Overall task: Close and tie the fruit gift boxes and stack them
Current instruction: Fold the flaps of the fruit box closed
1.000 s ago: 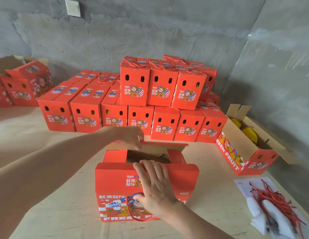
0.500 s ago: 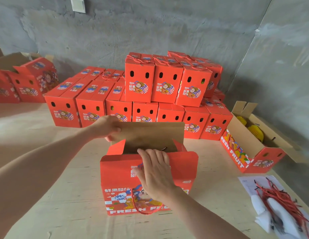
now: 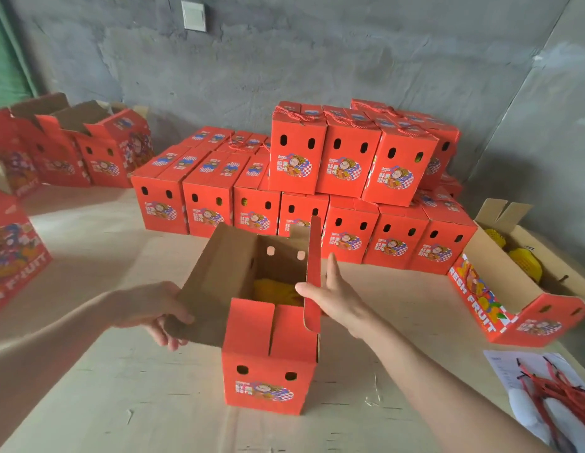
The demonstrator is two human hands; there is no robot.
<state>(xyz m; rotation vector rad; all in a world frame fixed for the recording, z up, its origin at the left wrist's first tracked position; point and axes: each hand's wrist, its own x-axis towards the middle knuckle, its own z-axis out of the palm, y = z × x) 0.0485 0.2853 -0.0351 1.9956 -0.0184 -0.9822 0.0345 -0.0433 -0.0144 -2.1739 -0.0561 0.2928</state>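
Observation:
A red fruit gift box (image 3: 268, 361) stands on the wooden table in front of me, narrow end facing me, top open. Yellow netted fruit (image 3: 275, 291) shows inside. My left hand (image 3: 154, 310) grips the edge of the left brown cardboard flap (image 3: 212, 282), which leans outward. My right hand (image 3: 337, 297) lies with straight fingers against the outside of the upright right red flap (image 3: 312, 273), thumb at its inner edge. A stack of closed red boxes (image 3: 346, 165) with rope handles stands behind, two layers high.
An open box with yellow fruit (image 3: 526, 279) lies at the right. Red ties (image 3: 552, 387) rest on white paper and gloves at the lower right. More open red boxes (image 3: 88, 148) stand at the far left, one (image 3: 13, 250) close by the left edge.
The box has turned from broadside to narrow end toward me. My left hand shifted from the far flap to the left flap; my right hand left the front panel for the right flap.

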